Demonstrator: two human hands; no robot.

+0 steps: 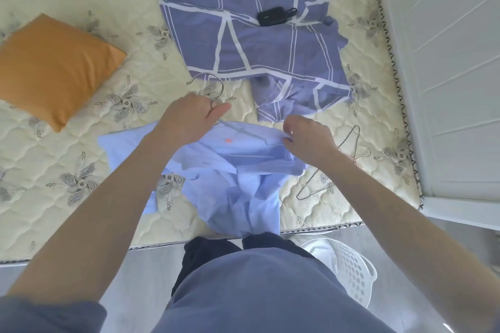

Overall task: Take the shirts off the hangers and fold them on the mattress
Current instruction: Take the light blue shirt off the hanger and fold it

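The left grip (189, 116) is closed round the neck of a wire hanger (244, 131), just under its hook. The right grip (305, 138) pinches the shoulder of the light blue shirt (243, 170), which lies on the mattress (67, 197) at its 6 o'clock edge. A pink label (228, 140) near the collar is too small to read. A white basket (351, 273) stands on the floor at 5 o'clock, its inside mostly hidden.

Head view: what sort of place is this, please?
Most likely a bedroom in a home. A bare quilted mattress fills most of the view, an orange pillow lies on it, and a white laundry basket stands beside it.
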